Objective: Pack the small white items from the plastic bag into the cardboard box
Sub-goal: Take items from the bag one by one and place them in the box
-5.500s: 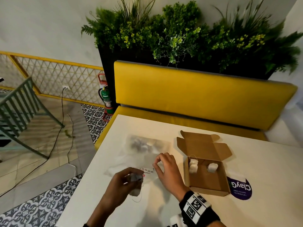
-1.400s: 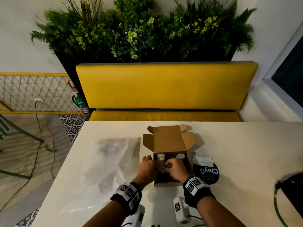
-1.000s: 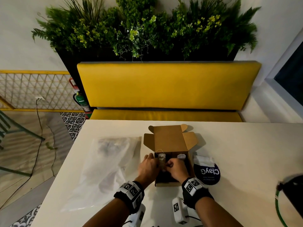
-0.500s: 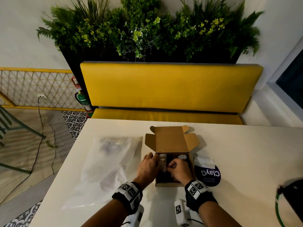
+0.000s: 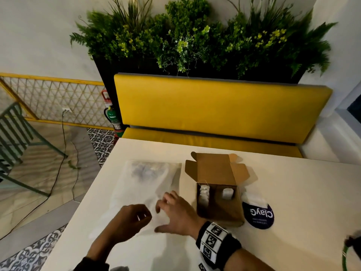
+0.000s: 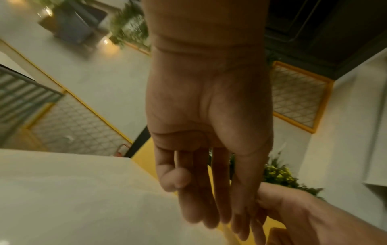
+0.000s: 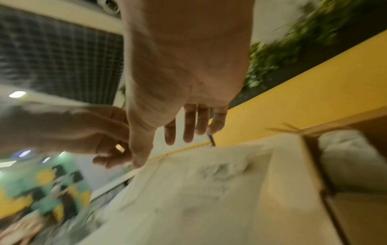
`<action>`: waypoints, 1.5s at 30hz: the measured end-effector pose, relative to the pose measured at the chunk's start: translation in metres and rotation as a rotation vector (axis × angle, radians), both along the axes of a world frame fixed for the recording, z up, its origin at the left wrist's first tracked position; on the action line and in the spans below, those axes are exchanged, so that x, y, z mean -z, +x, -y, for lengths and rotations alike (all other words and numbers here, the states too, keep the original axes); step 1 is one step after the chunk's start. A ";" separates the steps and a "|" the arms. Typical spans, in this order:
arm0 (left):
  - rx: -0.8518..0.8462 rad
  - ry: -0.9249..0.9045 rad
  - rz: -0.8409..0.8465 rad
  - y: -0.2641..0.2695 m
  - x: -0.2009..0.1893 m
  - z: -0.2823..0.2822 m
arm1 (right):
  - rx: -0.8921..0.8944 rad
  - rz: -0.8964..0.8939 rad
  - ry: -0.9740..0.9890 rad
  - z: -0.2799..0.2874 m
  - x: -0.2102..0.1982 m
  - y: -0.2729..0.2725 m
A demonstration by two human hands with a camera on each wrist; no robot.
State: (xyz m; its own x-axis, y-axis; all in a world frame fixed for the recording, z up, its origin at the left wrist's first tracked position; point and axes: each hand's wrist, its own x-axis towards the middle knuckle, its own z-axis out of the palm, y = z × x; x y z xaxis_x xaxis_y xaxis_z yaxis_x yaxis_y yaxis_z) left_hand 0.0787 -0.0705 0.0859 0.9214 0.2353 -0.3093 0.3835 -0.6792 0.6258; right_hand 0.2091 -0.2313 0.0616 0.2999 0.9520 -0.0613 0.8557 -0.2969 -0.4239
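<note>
An open cardboard box point(image 5: 220, 214) stands on the white table point(image 5: 302, 192), holding small white items point(image 5: 204, 194) at its far left and another point(image 5: 227, 193) at its far right. The clear plastic bag point(image 5: 144, 190) lies flat to the left of the box, with more white items point(image 5: 144, 169) bunched at its far end. My left hand point(image 5: 144, 215) hovers over the bag's near end, fingers loose and holding nothing. My right hand point(image 5: 166, 202) is spread over the bag beside it, just left of the box. In the right wrist view its fingers point(image 7: 189, 131) are straight above the bag point(image 7: 199, 182).
A round purple sticker point(image 5: 258, 216) with a white pouch lies right of the box. A yellow bench point(image 5: 214, 108) and a planter stand behind the table. A dark object with a green ring point(image 5: 351, 249) sits at the right edge. The table's left edge drops to the tiled floor.
Both hands have left the box and moved left over the plastic bag. The white item they were handling now sits in the box's far left corner.
</note>
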 end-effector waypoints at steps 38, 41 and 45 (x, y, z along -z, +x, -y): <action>-0.002 0.540 0.588 -0.062 0.065 -0.039 | 0.257 -0.475 0.086 -0.057 -0.003 -0.019; 0.093 0.425 0.452 -0.059 0.068 -0.039 | 0.355 -0.577 0.216 -0.055 -0.007 -0.019; 0.132 0.146 0.211 -0.054 0.067 -0.044 | 0.447 -0.419 0.429 -0.056 -0.018 -0.015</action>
